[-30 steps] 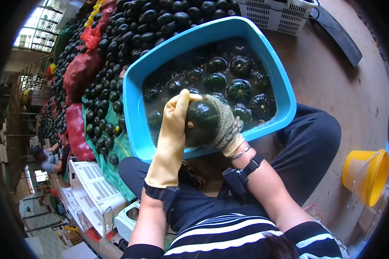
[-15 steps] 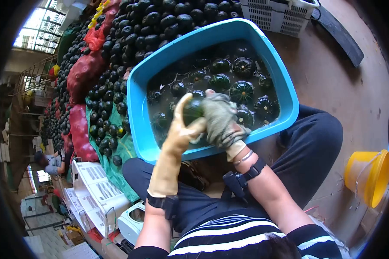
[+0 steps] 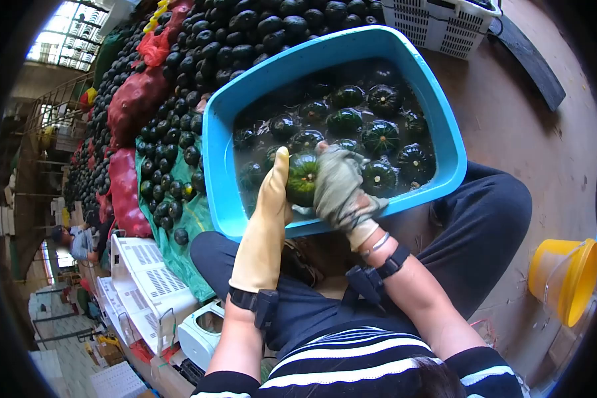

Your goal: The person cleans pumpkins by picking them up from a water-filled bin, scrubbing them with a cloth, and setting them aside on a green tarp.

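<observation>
Grip: rubber-gloved left hand (image 3: 268, 202), nine o'clock, and cloth-wrapped right hand (image 3: 342, 189), three o'clock, clasp round green squash (image 3: 302, 180) | opposed, seemingly for steadiness | above blue plastic tub (image 3: 215, 159)

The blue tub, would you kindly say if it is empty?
Not empty: the blue tub holds murky water and many green squashes.
</observation>
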Available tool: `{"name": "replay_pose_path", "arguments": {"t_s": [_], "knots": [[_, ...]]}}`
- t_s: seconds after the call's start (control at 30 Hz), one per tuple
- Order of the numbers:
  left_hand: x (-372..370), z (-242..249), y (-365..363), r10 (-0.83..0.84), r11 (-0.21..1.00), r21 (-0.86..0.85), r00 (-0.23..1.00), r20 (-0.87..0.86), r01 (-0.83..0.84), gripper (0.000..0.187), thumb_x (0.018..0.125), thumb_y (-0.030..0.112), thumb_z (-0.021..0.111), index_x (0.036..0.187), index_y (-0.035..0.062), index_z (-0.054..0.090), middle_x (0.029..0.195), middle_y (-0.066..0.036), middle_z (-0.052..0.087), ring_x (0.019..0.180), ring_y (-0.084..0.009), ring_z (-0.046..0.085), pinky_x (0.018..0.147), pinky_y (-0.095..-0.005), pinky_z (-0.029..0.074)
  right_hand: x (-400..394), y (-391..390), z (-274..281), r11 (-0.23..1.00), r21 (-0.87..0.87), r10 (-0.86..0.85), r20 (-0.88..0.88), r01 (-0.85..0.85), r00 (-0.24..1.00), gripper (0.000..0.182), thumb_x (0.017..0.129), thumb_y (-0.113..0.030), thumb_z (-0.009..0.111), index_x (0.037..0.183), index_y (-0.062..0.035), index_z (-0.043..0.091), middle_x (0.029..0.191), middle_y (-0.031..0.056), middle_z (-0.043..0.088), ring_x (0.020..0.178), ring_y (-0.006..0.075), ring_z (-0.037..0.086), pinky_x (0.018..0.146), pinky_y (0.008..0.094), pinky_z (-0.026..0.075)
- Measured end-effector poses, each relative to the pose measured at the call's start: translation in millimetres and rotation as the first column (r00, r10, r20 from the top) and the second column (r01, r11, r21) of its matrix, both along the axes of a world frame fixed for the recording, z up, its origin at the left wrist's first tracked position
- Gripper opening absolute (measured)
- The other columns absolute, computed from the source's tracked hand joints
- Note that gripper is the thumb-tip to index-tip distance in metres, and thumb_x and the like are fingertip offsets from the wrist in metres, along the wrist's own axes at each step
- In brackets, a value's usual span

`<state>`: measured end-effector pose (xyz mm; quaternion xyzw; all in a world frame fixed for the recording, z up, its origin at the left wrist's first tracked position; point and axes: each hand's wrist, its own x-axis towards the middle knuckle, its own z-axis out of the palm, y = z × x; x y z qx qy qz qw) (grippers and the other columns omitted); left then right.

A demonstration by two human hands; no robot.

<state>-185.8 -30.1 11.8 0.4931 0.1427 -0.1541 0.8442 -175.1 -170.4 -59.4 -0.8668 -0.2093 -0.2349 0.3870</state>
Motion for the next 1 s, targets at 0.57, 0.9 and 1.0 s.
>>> {"name": "replay_pose_path", "arguments": {"t_s": [0.57,0.9,1.0], "knots": [[-31.5,42.0,-18.4,-0.365,0.531,0.845,0.882,0.298,-0.066,0.107,0.07,0.038,0.095,0.16,0.0095,0.044,0.151,-0.021,0.056,0.141,-0.0319,0.054,0.121,-0.0417,0.039,29.8,-33.7,13.5,0.893,0.281,0.446,-0.447,-0.351,0.776,0.032,0.071,-0.026,0.084,0.097,-0.0106,0.075,0.105,0.017,0.074,0.103,0.0386,0.07,0.092,0.0454,0.056],[-37.3,24.0,-3.2,-0.308,0.427,0.904,0.943,0.125,0.019,0.091,0.077,0.035,0.088,0.157,0.0165,0.048,0.147,-0.016,0.061,0.134,-0.0274,0.06,0.114,-0.0351,0.045,30.5,-15.8,53.3,0.844,-0.241,0.354,-0.419,-0.478,0.836,0.044,0.064,-0.019,0.085,0.103,-0.0055,0.072,0.098,0.0194,0.073,0.096,0.0377,0.073,0.084,0.0468,0.058],[-41.1,10.8,-18.5,0.015,0.818,0.565,0.986,0.164,-0.106,0.087,0.079,0.033,0.088,0.154,0.0102,0.05,0.14,-0.012,0.063,0.127,-0.0255,0.061,0.11,-0.0358,0.047,19.5,-18.0,35.4,0.966,0.127,0.241,-0.14,-0.224,0.96,0.036,0.077,-0.023,0.081,0.108,-0.0075,0.072,0.108,0.0161,0.073,0.106,0.036,0.071,0.092,0.0429,0.057]]}}
